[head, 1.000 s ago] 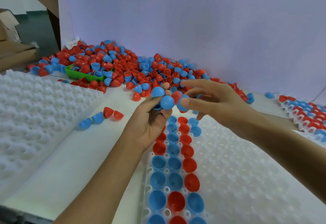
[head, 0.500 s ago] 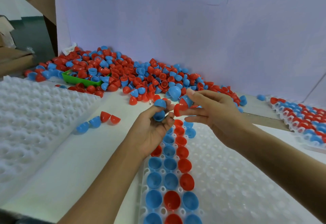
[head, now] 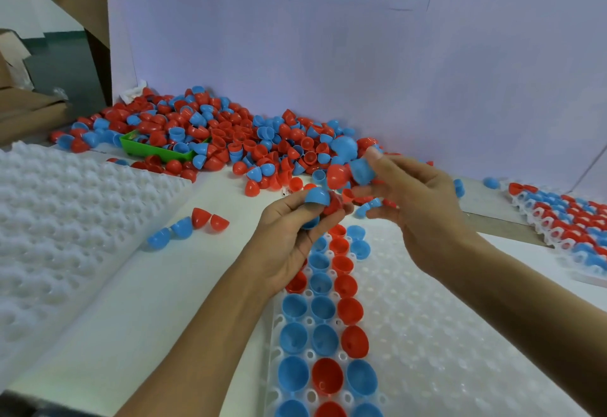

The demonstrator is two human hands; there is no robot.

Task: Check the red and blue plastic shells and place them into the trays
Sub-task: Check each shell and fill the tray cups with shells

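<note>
My left hand grips a few shells, with a blue shell on top between thumb and fingers and a red one beside it. My right hand is just to the right and slightly higher; it pinches a blue shell and a red shell at its fingertips. Both hands hover over the far end of the white tray, whose left columns hold several red and blue shells. A big pile of loose shells lies behind the hands against the wall.
A second white tray lies at the left. A green tray sits in the pile. A few loose shells lie between the trays. A filled tray is at the far right. A white board with writing stands behind.
My right hand has lifted and moved slightly right, now showing a red and a blue shell at its fingertips. The left hand has turned its shells a little.
</note>
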